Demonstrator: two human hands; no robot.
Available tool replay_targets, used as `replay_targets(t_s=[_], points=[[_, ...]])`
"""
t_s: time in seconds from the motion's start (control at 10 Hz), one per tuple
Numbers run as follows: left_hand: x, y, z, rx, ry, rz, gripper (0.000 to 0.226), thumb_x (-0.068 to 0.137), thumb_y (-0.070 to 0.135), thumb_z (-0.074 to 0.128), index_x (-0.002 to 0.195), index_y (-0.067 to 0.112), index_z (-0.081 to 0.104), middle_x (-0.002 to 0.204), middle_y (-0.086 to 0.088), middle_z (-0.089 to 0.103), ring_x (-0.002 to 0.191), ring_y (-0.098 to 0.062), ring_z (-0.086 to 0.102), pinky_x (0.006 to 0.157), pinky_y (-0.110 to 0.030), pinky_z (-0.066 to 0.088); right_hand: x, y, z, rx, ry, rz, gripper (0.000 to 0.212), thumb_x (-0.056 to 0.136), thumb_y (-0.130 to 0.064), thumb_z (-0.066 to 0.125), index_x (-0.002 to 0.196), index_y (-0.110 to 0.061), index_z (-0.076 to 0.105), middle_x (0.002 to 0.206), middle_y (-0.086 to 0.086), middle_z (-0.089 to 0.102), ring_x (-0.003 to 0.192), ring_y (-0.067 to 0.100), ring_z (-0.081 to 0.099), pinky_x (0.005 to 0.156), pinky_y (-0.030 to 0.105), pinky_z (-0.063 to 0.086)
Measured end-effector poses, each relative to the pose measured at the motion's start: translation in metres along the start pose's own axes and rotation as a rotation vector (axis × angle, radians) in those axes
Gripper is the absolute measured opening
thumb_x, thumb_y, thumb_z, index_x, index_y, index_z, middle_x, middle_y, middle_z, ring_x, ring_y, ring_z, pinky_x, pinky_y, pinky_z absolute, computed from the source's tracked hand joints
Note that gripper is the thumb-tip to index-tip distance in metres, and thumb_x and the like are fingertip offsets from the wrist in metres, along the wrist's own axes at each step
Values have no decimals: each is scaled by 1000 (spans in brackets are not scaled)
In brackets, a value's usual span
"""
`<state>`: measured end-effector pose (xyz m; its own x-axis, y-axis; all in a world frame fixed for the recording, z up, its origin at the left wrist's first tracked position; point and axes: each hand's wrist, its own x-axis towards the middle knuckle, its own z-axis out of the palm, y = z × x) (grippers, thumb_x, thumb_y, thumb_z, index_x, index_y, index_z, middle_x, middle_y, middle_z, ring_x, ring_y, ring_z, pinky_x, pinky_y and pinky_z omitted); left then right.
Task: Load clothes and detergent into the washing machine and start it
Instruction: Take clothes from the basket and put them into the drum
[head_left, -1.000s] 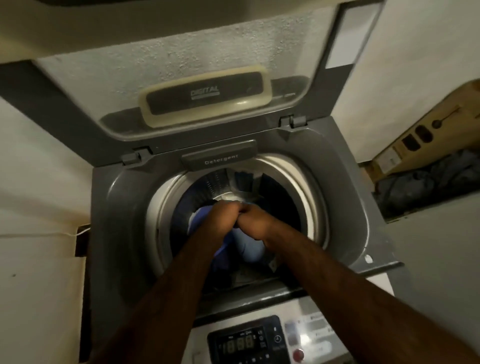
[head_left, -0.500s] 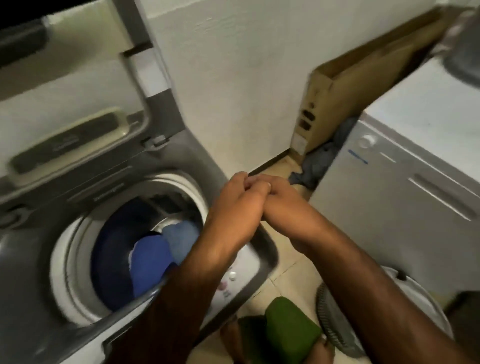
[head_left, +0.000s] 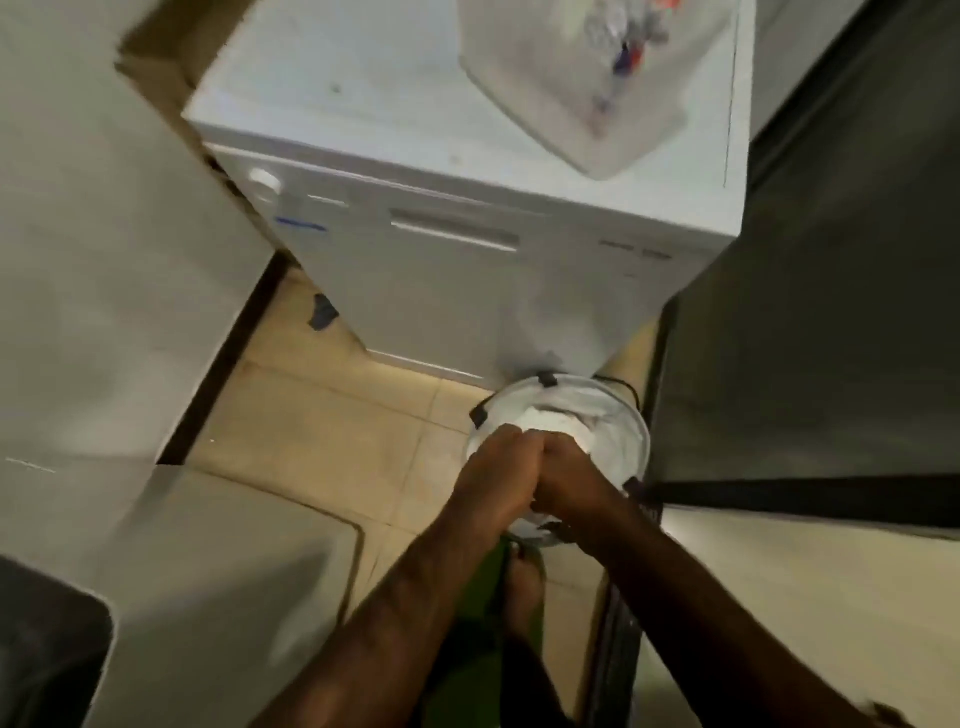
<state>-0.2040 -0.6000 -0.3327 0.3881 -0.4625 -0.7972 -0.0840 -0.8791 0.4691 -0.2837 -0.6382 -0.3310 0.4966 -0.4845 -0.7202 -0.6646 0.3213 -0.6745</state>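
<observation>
My left hand (head_left: 493, 467) and my right hand (head_left: 566, 478) are pressed side by side, knuckles up, over a round white laundry basket (head_left: 636, 421) on the tiled floor. They rest on the white cloth (head_left: 550, 421) inside it. My fingertips curl down out of sight, so a grip on the cloth cannot be confirmed. Only a grey corner of the washing machine (head_left: 208, 571) shows, at the lower left; its drum is out of view.
A white appliance (head_left: 467, 291) stands behind the basket with a clear plastic container (head_left: 571, 93) on top. A cardboard box (head_left: 156, 62) leans at the upper left. A dark tall surface (head_left: 831, 312) closes the right side. My sandalled foot (head_left: 524, 587) is below the basket.
My view has swung right and down, away from the washer drum with the blue clothes. Both hands, still held together, have moved from above the drum down onto the floor basket.
</observation>
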Motion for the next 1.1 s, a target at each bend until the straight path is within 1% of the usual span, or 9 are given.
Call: replay_targets(t_s=[0.1, 0.2, 0.3, 0.4, 0.5, 0.6, 0.8, 0.9, 1.1], points=[[36, -9, 48, -199, -125, 7, 43, 99, 25, 43, 123, -6, 61, 125, -27, 64, 97, -35, 63, 88, -41, 54, 42, 60, -27, 21, 33, 99, 25, 98, -10, 47, 78, -21, 56, 74, -1, 56, 64, 13, 53, 64, 29, 48], [81, -24, 89, -288, -127, -74, 43, 102, 24, 43, 132, -4, 57, 131, -25, 62, 88, -22, 61, 74, -25, 53, 92, 122, -39, -74, 12, 194, 26, 91, -1, 52, 73, -16, 61, 70, 3, 62, 65, 17, 59, 58, 25, 49], [147, -54, 128, -321, -189, -164, 42, 106, 21, 42, 135, -6, 55, 138, -25, 58, 114, -34, 62, 85, -33, 50, 151, 178, -48, -144, -24, 254, 14, 92, 0, 56, 89, -11, 66, 82, 0, 64, 76, 15, 60, 48, 14, 45], [203, -78, 153, -379, -165, -275, 44, 106, 30, 46, 139, 2, 54, 139, -20, 58, 128, -37, 56, 103, -37, 49, 213, 229, -61, -198, -19, 294, 43, 91, -17, 67, 133, -14, 57, 128, 6, 60, 106, 18, 58, 82, 20, 50], [268, -107, 182, -428, -155, -369, 42, 103, 38, 48, 134, 11, 56, 128, -16, 61, 120, -35, 59, 106, -43, 49, 272, 268, -72, -270, -14, 321, 62, 89, -26, 68, 147, -20, 47, 150, 10, 49, 132, 29, 51, 112, 39, 43], [322, -129, 203, -486, -155, -417, 32, 100, 46, 49, 119, 20, 54, 114, -11, 59, 102, -31, 62, 89, -37, 52, 325, 298, -77, -305, 18, 329, 70, 88, -26, 68, 152, -21, 40, 153, 11, 46, 131, 31, 54, 110, 43, 47], [426, -157, 237, -491, -135, -417, 49, 98, 50, 49, 138, 22, 51, 130, -7, 56, 117, -30, 58, 97, -41, 51, 425, 357, -69, -376, 55, 289, 90, 82, -33, 74, 158, -22, 26, 154, 13, 41, 135, 37, 48, 107, 50, 48], [467, -170, 248, -434, -104, -390, 51, 101, 49, 44, 146, 26, 45, 148, -6, 46, 129, -33, 50, 102, -49, 49, 462, 384, -63, -448, 124, 272, 106, 77, -42, 79, 160, -24, 15, 159, 14, 28, 143, 41, 35, 112, 55, 42], [522, -211, 272, -515, -54, -514, 76, 88, 65, 50, 154, 31, 32, 155, -5, 39, 134, -38, 43, 99, -61, 40, 510, 428, -57, -431, 137, 296, 138, 66, -54, 87, 160, -32, -12, 169, 13, 2, 154, 39, 15, 120, 54, 30]])
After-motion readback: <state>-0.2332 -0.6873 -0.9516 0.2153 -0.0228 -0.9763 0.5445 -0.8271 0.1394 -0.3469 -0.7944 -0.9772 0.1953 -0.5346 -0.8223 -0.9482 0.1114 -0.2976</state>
